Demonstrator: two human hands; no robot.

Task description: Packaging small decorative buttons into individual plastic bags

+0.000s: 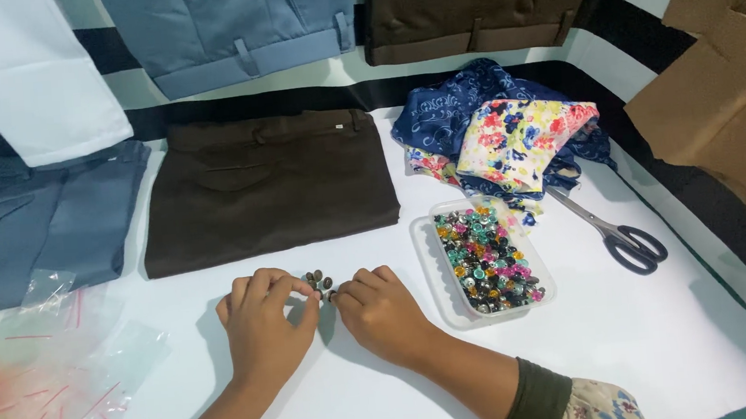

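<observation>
Two hands, left hand and right hand, pinch small round metal buttons.

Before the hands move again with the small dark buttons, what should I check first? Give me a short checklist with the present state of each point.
1. Both hands at the pile: left hand and right hand meet at the dark buttons. Ok.
2. Firm hold on a button: the fingertips hide it. Cannot tell.
3. Pile together on the white table: no loose button shows nearby. Ok.
4. Clear tray of coloured buttons: flat, beside the right hand, apart from it. Ok.
5. Scissors: closed, beyond the tray, away from both hands. Ok.
6. Brown trousers: folded flat above the pile, not touching it. Ok.
</observation>
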